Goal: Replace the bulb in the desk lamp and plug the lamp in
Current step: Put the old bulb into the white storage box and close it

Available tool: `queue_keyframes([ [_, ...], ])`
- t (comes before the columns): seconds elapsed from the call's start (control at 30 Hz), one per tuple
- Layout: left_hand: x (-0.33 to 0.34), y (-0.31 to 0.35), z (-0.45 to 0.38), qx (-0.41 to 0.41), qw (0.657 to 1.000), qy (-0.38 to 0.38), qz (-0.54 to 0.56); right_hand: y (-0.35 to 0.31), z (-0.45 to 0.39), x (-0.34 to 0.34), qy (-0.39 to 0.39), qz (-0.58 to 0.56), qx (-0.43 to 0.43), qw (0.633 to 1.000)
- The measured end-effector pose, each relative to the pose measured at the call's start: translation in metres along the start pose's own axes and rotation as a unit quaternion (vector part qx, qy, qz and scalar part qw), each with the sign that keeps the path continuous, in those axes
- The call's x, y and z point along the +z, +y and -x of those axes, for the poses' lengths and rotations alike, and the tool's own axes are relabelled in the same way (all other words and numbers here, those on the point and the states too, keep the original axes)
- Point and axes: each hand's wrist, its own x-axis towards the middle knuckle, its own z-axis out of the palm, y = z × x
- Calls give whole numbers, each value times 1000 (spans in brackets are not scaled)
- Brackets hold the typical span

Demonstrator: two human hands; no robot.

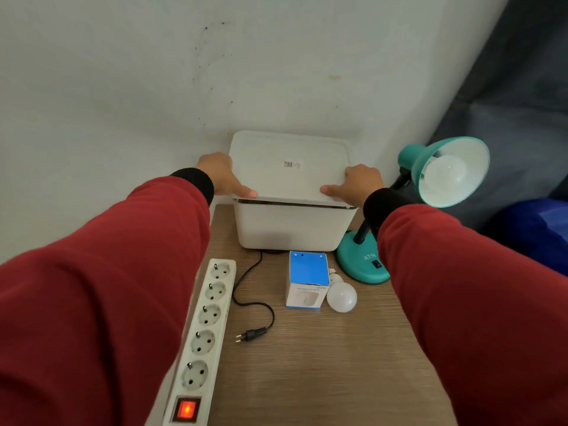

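Observation:
A teal desk lamp (362, 265) stands at the right of the wooden table, its shade (418, 167) tilted toward me with a white bulb (445, 176) in it. A loose white bulb (341, 295) lies beside a blue and white carton (307, 279). The lamp's black cord ends in a plug (252, 334) lying unplugged by the white power strip (206, 327), whose red switch (186, 409) glows. My left hand (222, 176) and my right hand (358, 182) grip the two sides of the lid (289, 167) of a white box (292, 226); the lid's front edge is slightly raised.
The white box stands against the pale wall at the back of the table (322, 364). A dark grey curtain (507, 87) hangs at the right, with something blue (534, 235) below it. My red sleeves cover both sides of the table.

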Motion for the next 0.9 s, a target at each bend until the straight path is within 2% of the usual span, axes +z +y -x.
queue_keyframes([
  [0.17, -7, -3, 50, 2, 1000, 20, -4, -1, 44, -7, 1, -16, -6, 1000],
  [0.33, 9, -8, 120, -3, 1000, 6, 7, 10, 111, -1, -1, -4, -9, 1000],
  [0.63, 71, -9, 243, 8, 999, 6, 33, 55, 236, 28, -5, -16, 22, 1000],
  [0.9, 134, -15, 298, -3, 998, -10, 59, 86, 307, 79, -40, -6, 44, 998],
])
